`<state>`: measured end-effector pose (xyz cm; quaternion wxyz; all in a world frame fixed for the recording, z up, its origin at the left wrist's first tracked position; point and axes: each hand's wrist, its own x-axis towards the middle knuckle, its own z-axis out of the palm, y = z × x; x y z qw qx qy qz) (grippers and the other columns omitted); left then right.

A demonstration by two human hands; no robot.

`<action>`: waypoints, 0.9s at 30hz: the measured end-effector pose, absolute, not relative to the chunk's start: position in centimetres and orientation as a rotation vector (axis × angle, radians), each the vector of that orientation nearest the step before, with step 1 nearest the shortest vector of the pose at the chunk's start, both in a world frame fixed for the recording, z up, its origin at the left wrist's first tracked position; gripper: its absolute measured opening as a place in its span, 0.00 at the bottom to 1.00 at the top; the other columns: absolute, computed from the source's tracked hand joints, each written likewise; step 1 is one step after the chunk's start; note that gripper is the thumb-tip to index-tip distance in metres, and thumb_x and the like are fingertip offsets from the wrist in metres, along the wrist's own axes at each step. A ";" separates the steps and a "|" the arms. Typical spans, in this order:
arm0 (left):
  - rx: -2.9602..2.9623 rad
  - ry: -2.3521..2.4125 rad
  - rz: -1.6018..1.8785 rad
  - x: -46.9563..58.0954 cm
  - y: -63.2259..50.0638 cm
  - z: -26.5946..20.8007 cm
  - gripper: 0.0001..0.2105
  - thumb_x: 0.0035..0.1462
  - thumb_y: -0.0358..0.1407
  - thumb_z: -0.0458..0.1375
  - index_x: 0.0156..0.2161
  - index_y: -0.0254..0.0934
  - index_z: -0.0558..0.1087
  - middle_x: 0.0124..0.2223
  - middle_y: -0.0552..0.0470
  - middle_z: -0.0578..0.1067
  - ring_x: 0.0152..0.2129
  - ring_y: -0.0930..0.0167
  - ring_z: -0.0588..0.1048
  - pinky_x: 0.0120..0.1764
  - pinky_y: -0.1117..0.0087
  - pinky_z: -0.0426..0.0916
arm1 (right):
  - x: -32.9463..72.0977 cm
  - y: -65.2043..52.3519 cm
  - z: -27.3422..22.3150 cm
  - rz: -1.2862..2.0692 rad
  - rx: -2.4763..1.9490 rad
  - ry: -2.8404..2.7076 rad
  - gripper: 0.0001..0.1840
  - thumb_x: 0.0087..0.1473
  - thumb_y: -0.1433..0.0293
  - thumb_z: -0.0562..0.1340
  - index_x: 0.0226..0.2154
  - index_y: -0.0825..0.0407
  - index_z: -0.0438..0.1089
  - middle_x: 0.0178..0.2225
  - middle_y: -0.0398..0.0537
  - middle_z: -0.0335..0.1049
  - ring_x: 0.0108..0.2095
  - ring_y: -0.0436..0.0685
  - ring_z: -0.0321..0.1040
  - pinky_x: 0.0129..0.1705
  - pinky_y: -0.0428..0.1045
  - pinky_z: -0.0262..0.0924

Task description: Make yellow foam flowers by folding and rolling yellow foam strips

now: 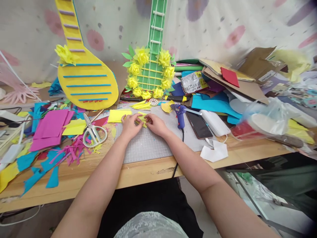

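Both hands meet over a grey cutting mat [146, 145]. A small piece of yellow crepe paper [143, 118] is pinched between my left hand [132, 125] and my right hand [156, 124], their fingertips close together; the fingers partly cover it. Beside my left hand lies a flat yellow paper sheet [116, 116]. Cut yellow strips [141, 105] rest just beyond my hands. To the right of my right hand a blue hot glue gun [180, 118] lies on the mat with a glue stick in it. White-handled scissors [93, 134] lie to the left among paper scraps.
A yellow craft guitar [88, 82] and a green one with yellow paper flowers [151, 77] lean at the back. Magenta paper [51, 127] and blue scraps [52, 177] cover the left. A phone [199, 124] and white power bank [215, 123] lie right, before piled cardboard [247, 89].
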<state>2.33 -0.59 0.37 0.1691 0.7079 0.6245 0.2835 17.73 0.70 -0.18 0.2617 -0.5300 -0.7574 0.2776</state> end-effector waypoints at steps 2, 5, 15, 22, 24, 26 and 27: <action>2.013 1.796 0.800 2.4 -0.6 0.2 0.14 0.51 0.35 0.57 0.45 0.44 0.70 0.33 0.55 0.78 0.43 0.65 0.70 0.58 0.56 0.46 | 17.6 0.6 -0.4 0.727 -1.442 -2.048 0.14 0.48 0.76 0.58 0.40 0.52 0.66 0.36 0.45 0.70 0.34 0.50 0.64 0.40 0.48 0.58; 2.043 1.798 0.795 2.5 -0.6 0.0 0.16 0.51 0.35 0.57 0.47 0.44 0.69 0.34 0.54 0.78 0.43 0.64 0.70 0.57 0.56 0.47 | 17.5 0.5 -0.8 0.671 -1.428 -2.055 0.13 0.49 0.75 0.58 0.40 0.52 0.66 0.37 0.46 0.69 0.36 0.51 0.63 0.43 0.49 0.57; 2.079 1.812 0.791 2.7 -0.6 -0.3 0.15 0.51 0.33 0.55 0.46 0.43 0.69 0.36 0.53 0.77 0.43 0.63 0.69 0.57 0.57 0.47 | 17.0 -0.5 -0.6 0.570 -1.453 -2.088 0.13 0.51 0.72 0.56 0.41 0.53 0.65 0.39 0.50 0.68 0.42 0.56 0.63 0.47 0.52 0.56; 2.080 1.812 0.804 2.6 -0.7 -0.3 0.14 0.53 0.34 0.54 0.46 0.44 0.68 0.37 0.54 0.77 0.44 0.64 0.69 0.58 0.56 0.45 | 17.0 -0.5 -1.4 0.525 -1.443 -2.116 0.15 0.49 0.71 0.57 0.43 0.53 0.64 0.41 0.51 0.68 0.43 0.57 0.62 0.48 0.52 0.55; 2.064 1.822 0.818 2.5 -0.7 -0.2 0.14 0.52 0.33 0.54 0.46 0.44 0.69 0.36 0.54 0.77 0.43 0.65 0.69 0.59 0.56 0.45 | 17.0 -0.5 -1.3 0.523 -1.444 -2.120 0.16 0.49 0.71 0.58 0.43 0.54 0.64 0.41 0.51 0.68 0.44 0.58 0.62 0.48 0.52 0.55; 2.048 1.830 0.818 2.5 -0.7 -0.2 0.15 0.52 0.33 0.55 0.46 0.44 0.69 0.36 0.54 0.77 0.43 0.65 0.70 0.59 0.56 0.45 | 17.0 -0.6 -1.2 0.538 -1.450 -2.115 0.16 0.50 0.70 0.58 0.44 0.54 0.64 0.41 0.51 0.68 0.43 0.57 0.62 0.48 0.52 0.55; 2.044 1.830 0.816 2.5 -0.7 -0.2 0.15 0.52 0.33 0.55 0.46 0.44 0.68 0.36 0.54 0.77 0.43 0.65 0.70 0.59 0.56 0.45 | 16.9 -0.6 -1.1 0.550 -1.459 -2.108 0.15 0.51 0.71 0.57 0.44 0.55 0.64 0.41 0.51 0.68 0.43 0.57 0.62 0.48 0.52 0.55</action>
